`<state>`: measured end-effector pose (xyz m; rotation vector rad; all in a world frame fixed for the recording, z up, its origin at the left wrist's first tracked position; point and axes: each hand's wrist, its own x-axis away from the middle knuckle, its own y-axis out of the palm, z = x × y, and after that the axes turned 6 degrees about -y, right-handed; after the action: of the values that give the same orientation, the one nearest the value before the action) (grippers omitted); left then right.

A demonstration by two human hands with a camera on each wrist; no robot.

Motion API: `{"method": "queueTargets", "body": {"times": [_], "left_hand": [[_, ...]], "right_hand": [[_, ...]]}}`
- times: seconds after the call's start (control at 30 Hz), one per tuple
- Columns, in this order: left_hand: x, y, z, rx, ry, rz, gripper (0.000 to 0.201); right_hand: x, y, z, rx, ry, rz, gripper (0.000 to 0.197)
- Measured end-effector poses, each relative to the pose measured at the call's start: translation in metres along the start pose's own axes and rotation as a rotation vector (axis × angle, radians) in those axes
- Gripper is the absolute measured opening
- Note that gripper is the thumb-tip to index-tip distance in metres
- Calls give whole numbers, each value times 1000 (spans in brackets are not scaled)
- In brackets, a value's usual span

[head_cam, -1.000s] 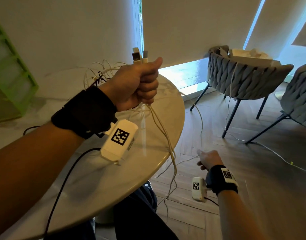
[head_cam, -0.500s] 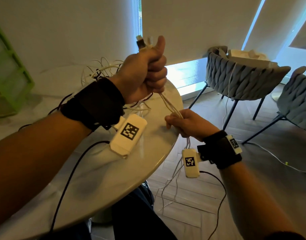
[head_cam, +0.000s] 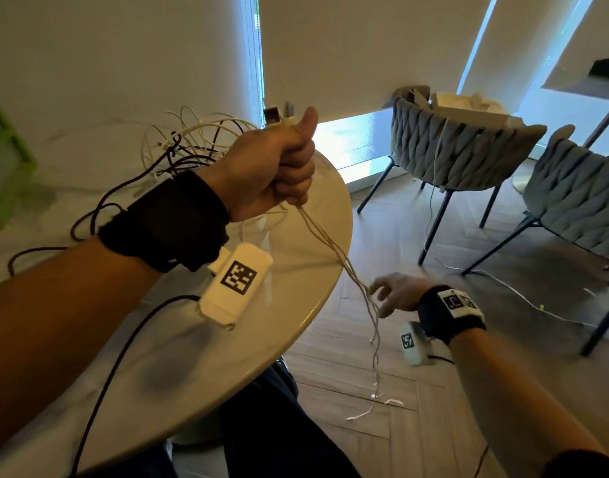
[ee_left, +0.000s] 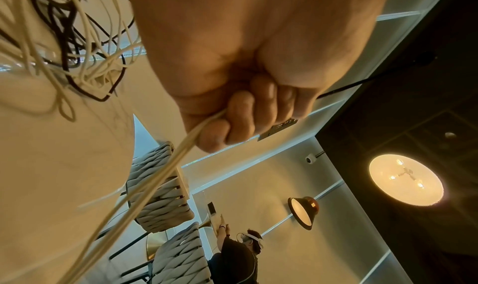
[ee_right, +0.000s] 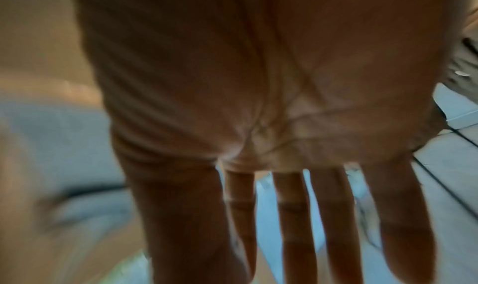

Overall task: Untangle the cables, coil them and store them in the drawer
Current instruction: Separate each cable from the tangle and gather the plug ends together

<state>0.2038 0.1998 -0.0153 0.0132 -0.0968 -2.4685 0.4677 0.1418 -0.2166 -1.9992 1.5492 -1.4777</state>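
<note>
Left hand (head_cam: 272,167) grips white cables (head_cam: 330,243) — no writing legible.

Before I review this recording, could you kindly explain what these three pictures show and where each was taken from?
No machine here: a person wears one camera on the head and one on each wrist. The head view looks down at both hands. The left hand grips a bundle of white cables by their plug ends; the left wrist view shows its curled fingers. The cables trail off the round table to the floor. More tangled cables lie on it. The right hand, fingers spread, reaches toward the hanging strands; its wrist view is blurred.
</note>
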Motion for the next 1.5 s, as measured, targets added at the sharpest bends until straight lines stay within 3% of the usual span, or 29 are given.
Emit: {"method": "queueTargets", "body": {"times": [0.07, 0.13, 0.23, 0.3, 0.4, 0.43, 0.6, 0.73, 0.83, 1.0, 1.17, 1.33, 1.4, 1.5], "left_hand": [[0, 0, 0, -17, 6, 24, 56], [0, 1, -1, -43, 16, 71, 56], [3, -3, 1, -24, 22, 134, 57], [8, -6, 3, 2, 0, 167, 58], [27, -23, 10, 13, -18, 208, 37], [36, -30, 12, 12, -30, 210, 31], [78, -72, 16, 68, -95, 326, 41], [112, -102, 12, 108, 11, 392, 43], [134, -117, 15, 199, 86, 349, 21], [152, -141, 16, 270, 63, 251, 43], [159, -152, 18, 316, 87, 200, 46], [169, -163, 18, 327, 100, 205, 45], [175, -173, 20, 312, 94, 243, 41], [192, -194, 26, 341, 142, 213, 30]], "right_hand": [[24, -25, -31, 10, -180, 68, 43], [56, -50, -73, 100, -399, 296, 29], [104, -72, -147, -99, -771, 538, 22], [125, -80, -188, -218, -960, 546, 29], [131, -77, -249, -52, -1148, 482, 33], [128, -75, -267, 36, -1167, 474, 33], [106, -56, -336, 205, -1242, 464, 20], [100, -44, -370, 253, -1278, 495, 24], [99, -39, -388, 212, -1283, 450, 24], [92, -28, -409, 91, -1341, 511, 21], [86, -13, -423, -35, -1363, 513, 20], [91, -5, -432, 8, -1329, 401, 26], [96, -5, -428, 90, -1279, 339, 37], [95, -4, -399, 458, -975, 183, 65]]}}
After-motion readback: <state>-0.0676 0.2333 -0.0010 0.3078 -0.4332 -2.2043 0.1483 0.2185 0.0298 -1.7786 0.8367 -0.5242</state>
